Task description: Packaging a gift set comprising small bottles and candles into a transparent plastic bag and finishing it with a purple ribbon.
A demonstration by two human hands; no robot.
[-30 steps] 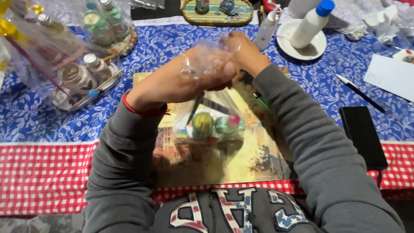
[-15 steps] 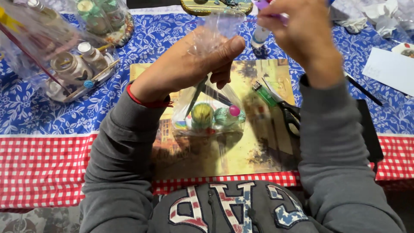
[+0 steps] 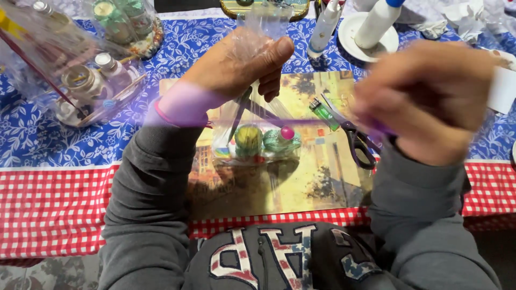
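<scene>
Here the left hand [image 3: 236, 67] pinches shut the gathered neck of a clear plastic bag [image 3: 258, 134] of small paint pots, hanging above the picture mat [image 3: 301, 182]. The blurred right hand [image 3: 424, 99], fingers curled, pulls a purple ribbon [image 3: 301, 122] taut across the bag; scissors [image 3: 355, 139] lie beside.

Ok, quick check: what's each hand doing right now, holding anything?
Left hand: closed, pinching the gathered top of the clear plastic bag.
Right hand: motion-blurred, closed, pulling a purple ribbon taut.
</scene>
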